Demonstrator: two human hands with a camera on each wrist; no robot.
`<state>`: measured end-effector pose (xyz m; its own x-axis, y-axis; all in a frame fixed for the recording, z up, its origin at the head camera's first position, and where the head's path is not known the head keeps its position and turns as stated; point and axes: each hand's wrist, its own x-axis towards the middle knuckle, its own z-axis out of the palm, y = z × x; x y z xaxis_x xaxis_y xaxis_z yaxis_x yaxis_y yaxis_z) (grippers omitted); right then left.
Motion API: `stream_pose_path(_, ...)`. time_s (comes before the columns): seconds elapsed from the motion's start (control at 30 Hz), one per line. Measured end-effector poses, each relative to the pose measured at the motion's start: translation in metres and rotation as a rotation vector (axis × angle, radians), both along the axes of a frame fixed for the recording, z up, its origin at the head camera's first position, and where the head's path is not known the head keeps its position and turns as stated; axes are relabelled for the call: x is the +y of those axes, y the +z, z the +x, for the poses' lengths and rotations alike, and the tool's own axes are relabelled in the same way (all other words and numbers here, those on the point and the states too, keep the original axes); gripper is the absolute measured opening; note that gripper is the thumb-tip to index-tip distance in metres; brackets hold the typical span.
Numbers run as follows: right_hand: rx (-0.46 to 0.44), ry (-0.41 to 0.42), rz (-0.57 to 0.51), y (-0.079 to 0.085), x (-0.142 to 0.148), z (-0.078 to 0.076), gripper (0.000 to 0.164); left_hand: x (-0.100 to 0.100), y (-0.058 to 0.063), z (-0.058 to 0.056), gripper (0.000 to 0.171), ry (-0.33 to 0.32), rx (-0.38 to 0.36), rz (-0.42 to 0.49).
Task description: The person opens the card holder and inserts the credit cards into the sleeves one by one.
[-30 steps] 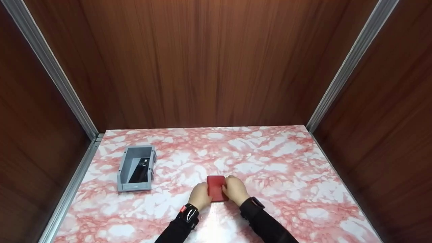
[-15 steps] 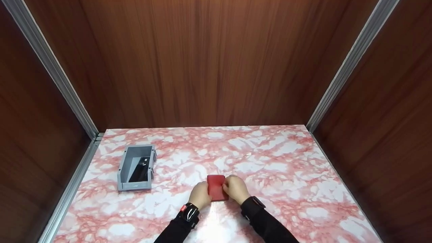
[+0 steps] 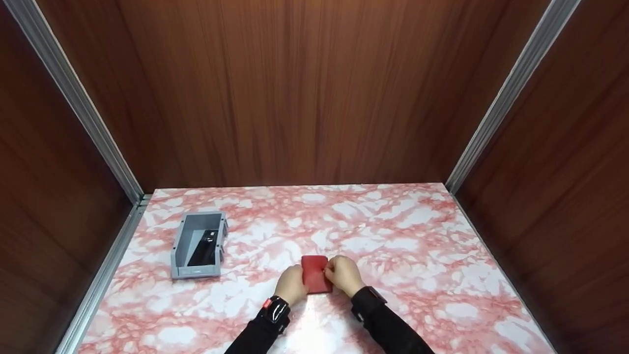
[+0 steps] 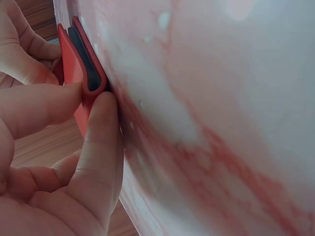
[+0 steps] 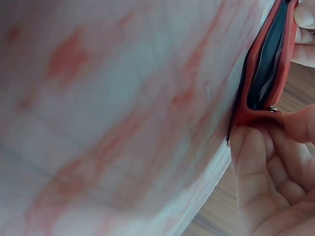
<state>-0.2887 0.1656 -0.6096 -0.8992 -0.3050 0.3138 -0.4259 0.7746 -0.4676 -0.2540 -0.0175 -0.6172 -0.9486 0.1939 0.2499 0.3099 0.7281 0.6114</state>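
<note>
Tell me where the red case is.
In the head view, the red case is low in the middle, between the left hand and the right hand, which both grip it, right of the gray bin.

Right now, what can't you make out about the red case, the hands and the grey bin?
Underside of the red case, head view: its top hides it.
Deep inside the red case, right wrist view: dark, narrow gap.
Shiny bit by the right hand, right wrist view: too small to name.
Part of the left hand, left wrist view: cut off by the edge.
Black thing in the grey bin, head view: too small and dark to name.
</note>
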Motion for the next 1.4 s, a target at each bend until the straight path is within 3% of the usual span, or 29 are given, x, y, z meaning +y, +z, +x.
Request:
stream_pose_path(0.23,-0.053,-0.030,-0.063,-0.001,0.004,-0.001,0.020,0.000,0.000,0.001,0.024,0.009,-0.009,0.007)
stream_pose_path(0.6,-0.079,-0.016,-0.051,0.001,0.010,0.001,0.012,-0.001,-0.001,0.000,0.022,0.002,-0.013,0.000)
stream_pose_path(0.73,-0.048,0.000,-0.053,0.003,0.014,0.002,0.005,0.000,-0.001,0.000,0.023,0.005,-0.017,-0.003)
stream_pose_path(1.0,0.042,0.026,-0.032,0.004,0.020,0.003,0.016,0.000,-0.001,0.000,0.025,0.011,-0.020,0.010)
stream_pose_path(1.23,0.050,0.031,-0.017,0.004,0.026,0.002,0.015,0.000,0.000,0.001,0.025,0.014,-0.013,0.020)
stream_pose_path(1.4,0.008,-0.004,0.013,0.005,0.029,0.001,0.014,0.000,0.000,0.000,0.027,0.014,-0.024,0.011)
